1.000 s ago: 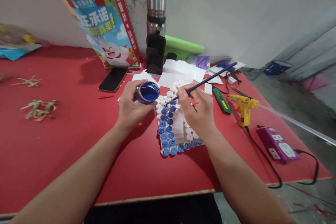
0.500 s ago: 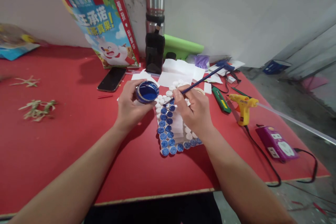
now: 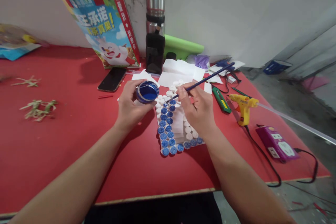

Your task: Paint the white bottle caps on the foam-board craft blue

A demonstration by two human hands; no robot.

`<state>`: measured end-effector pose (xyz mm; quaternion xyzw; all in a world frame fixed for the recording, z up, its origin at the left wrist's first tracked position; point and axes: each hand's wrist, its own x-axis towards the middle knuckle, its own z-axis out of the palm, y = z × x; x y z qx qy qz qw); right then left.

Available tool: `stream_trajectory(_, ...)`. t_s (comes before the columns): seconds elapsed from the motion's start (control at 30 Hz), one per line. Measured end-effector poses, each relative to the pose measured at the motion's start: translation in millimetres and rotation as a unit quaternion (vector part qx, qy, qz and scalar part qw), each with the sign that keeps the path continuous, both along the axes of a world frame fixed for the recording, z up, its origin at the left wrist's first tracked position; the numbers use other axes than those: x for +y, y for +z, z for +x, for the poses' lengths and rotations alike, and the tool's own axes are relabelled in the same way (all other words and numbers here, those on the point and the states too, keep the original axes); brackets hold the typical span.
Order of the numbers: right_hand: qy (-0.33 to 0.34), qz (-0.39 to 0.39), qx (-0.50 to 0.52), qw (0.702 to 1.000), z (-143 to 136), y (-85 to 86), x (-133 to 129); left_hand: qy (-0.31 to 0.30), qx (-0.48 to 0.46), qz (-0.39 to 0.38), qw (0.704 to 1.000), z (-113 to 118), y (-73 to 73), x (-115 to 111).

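Observation:
My left hand (image 3: 131,106) is closed around a small jar of blue paint (image 3: 147,92), tilted so its open mouth faces me. In my right hand (image 3: 196,106) is a slim dark-blue paintbrush (image 3: 207,78), its tip down at the upper left of a frame of small round discs. Several blue discs (image 3: 163,135) run down the left side and along the near edge. White discs (image 3: 188,130) fill the right side and far part, partly hidden by my right hand. White paper (image 3: 177,122) lies in the middle of the frame.
On the red table (image 3: 86,154), a phone (image 3: 112,79), a tall bottle (image 3: 155,35) and a printed bag (image 3: 105,24) stand or lie behind. To the right are a green cutter (image 3: 221,100), a yellow glue gun (image 3: 244,107) and a purple box (image 3: 276,143). Dry straw pieces (image 3: 39,109) lie left.
My right hand and the paintbrush have shifted slightly right and up, with the brush at a lower slant. My left hand and the jar stay in place.

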<state>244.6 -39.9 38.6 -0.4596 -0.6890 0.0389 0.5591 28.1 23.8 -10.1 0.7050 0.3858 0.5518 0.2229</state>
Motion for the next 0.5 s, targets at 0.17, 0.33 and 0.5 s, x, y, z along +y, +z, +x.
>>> stream_trajectory(0.17, 0.017, 0.003, -0.021, 1.000, -1.4, 0.7, -0.3, 0.003, 0.005, 0.006, 1.000, -0.5, -0.2, -0.1)
stream_trajectory(0.33, 0.001, 0.000, -0.007, 1.000, -1.6, 0.7, -0.1, 0.004, 0.004, -0.002, 1.000, -0.1, 0.0, 0.0)
stream_trajectory(0.5, 0.009, 0.006, -0.028, 1.000, -1.4, 0.1, 0.4, 0.002, 0.007, -0.005, 1.000, 0.1, 0.7, -0.5)
